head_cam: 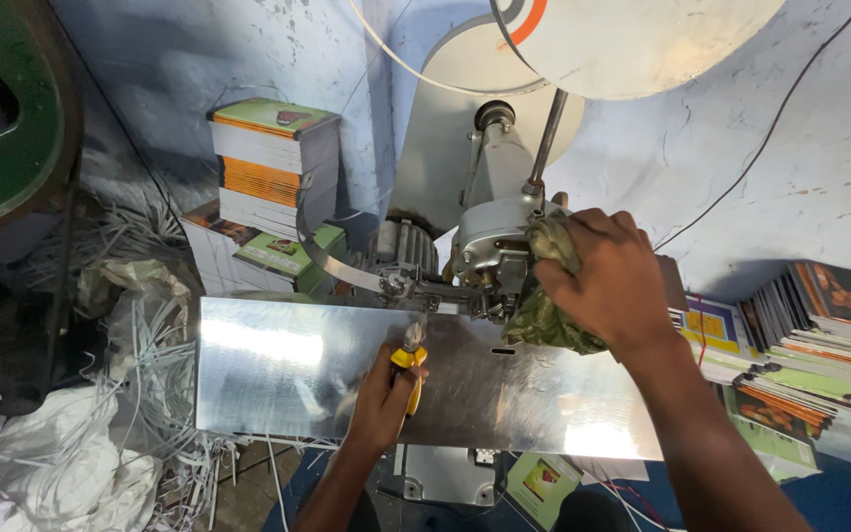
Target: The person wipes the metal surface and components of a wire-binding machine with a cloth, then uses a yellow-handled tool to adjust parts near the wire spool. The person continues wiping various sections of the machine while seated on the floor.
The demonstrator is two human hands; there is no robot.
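My left hand (pixel 381 399) grips yellow-handled pliers (pixel 410 366), whose jaws point up toward the metal head of a stitching machine (pixel 490 246). My right hand (pixel 608 281) presses a crumpled green cloth (pixel 549 315) against the right side of that machine head. Both hands work over a shiny flat metal table plate (pixel 278 369) fixed under the head. A thin metal strip (pixel 332 261) curves from the left into the head. A rod (pixel 547 138) rises from the head toward a large pale wheel (pixel 642 39).
Stacks of booklets (pixel 273 163) stand behind the plate at the left, and more booklets (pixel 810 335) fan out at the right. Paper trimmings and white scraps (pixel 100 394) pile up at the left. A green round part (pixel 2 108) fills the top-left corner. The wall (pixel 741 148) is blue.
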